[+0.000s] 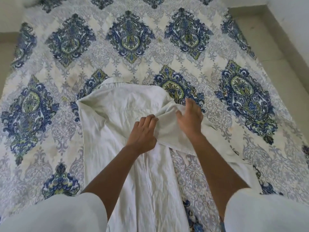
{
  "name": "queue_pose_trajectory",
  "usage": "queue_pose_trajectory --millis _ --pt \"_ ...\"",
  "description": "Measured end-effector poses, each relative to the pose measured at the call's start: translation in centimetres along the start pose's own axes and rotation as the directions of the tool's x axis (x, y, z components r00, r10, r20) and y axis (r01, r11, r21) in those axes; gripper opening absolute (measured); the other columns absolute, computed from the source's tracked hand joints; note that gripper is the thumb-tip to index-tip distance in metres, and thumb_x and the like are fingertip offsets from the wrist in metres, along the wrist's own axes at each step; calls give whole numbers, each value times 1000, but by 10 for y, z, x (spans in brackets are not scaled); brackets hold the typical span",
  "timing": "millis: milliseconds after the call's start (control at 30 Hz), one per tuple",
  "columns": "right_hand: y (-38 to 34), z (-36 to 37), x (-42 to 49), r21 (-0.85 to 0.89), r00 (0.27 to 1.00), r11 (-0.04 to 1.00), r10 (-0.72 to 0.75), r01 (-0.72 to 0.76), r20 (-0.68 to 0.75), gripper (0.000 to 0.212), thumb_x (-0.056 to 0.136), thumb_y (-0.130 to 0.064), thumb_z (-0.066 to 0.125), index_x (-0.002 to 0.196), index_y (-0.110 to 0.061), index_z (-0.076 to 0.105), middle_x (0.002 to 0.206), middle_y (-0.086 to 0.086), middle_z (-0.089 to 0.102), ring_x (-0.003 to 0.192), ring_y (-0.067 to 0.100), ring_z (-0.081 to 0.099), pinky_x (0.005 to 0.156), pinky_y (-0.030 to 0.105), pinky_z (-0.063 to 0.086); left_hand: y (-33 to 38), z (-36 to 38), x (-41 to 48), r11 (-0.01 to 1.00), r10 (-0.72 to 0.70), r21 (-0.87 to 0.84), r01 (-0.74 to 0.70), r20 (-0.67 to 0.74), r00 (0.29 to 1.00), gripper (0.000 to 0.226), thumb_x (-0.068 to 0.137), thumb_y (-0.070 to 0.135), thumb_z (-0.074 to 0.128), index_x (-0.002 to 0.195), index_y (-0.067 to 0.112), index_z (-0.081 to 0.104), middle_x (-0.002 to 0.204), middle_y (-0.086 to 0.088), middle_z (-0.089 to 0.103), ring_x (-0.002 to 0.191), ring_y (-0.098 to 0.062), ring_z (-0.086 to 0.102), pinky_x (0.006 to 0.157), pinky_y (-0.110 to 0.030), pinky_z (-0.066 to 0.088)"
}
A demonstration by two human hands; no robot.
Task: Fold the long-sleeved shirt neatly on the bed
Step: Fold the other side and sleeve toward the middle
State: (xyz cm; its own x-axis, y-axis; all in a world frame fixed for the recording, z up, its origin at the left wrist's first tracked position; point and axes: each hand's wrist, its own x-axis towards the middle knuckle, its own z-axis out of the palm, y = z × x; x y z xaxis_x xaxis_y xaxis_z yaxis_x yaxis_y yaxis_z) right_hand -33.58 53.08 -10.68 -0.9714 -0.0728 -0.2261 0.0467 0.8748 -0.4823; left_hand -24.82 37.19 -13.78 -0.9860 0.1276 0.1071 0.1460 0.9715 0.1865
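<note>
A white long-sleeved shirt [117, 124] lies lengthwise on the patterned bed, collar end away from me, body running down toward me. Its left side is folded in along a straight edge. My left hand [143, 133] presses flat on the shirt's middle, fingers together, pinning the cloth. My right hand [189, 118] lies on the right shoulder area, fingers curled into a bunched fold of the sleeve fabric. A piece of the right sleeve [215, 143] trails off to the right under my forearm.
The bed cover [133, 39] has blue and green medallions on white and fills most of the view. A beige floor strip [270, 39] runs along the bed's right side. My white sleeves fill the bottom corners.
</note>
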Motion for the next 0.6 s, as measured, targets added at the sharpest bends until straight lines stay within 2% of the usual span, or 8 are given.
queue_pose_trajectory --millis 67,100,167,267,333,367,467,600 --pt "-10 -12 25 -112 971 992 78 -54 225 43 93 -43 47 122 -12 52 128 13 52 125 29 43 102 41 30 0 1 -3 999 11 -33 -11 3 1000 60 59 29 44 116 11 49 120 -8 56 101 -28 56 79 -37 46" --pt "-14 -16 34 -114 950 991 99 -67 296 38 92 -46 46 99 -12 60 107 12 59 111 28 52 93 37 36 1 -2 -1 991 -59 -119 61 14 998 60 60 33 40 116 12 50 121 -6 54 104 -26 53 83 -36 42" --pt "-24 -23 42 38 933 995 71 -90 354 39 90 -39 54 61 -13 48 68 5 51 71 23 54 63 27 37 -1 -9 7 865 -310 -391 313 74 948 56 67 39 37 114 13 54 117 0 54 106 -21 46 86 -33 33" --pt "-43 -27 39 372 974 923 15 -101 226 25 85 -20 64 63 -9 57 54 4 47 51 15 40 51 25 27 -11 -21 38 426 -551 -763 486 207 809 47 76 50 36 97 16 62 96 3 61 95 -16 52 81 -31 39" --pt "-61 -22 28 502 991 864 -43 -26 125 10 84 -15 65 83 -7 71 69 9 64 60 17 50 58 26 36 -21 -32 71 91 -536 -845 527 405 741 45 87 52 35 88 15 60 82 -1 63 78 -15 53 67 -27 37" --pt "-71 -16 19 519 991 855 -87 21 104 14 85 -14 62 92 -8 72 81 9 69 66 17 54 63 27 40 -26 -39 86 5 -495 -818 576 498 712 48 93 53 33 85 14 59 75 -1 61 69 -14 51 61 -26 35" --pt "-91 2 -10 467 956 863 -273 194 108 31 88 -9 47 109 -13 69 102 8 71 70 16 58 66 28 43 -49 -53 122 58 -291 -666 743 701 651 51 92 54 40 85 8 59 74 -5 57 59 -15 46 56 -28 32" --pt "-104 27 -26 440 901 858 -383 265 205 44 88 0 41 124 -16 61 128 2 62 115 17 57 101 23 39 -58 -63 138 463 -228 -502 730 729 645 22 88 28 59 77 9 59 68 -2 52 60 -15 45 56 -23 35"
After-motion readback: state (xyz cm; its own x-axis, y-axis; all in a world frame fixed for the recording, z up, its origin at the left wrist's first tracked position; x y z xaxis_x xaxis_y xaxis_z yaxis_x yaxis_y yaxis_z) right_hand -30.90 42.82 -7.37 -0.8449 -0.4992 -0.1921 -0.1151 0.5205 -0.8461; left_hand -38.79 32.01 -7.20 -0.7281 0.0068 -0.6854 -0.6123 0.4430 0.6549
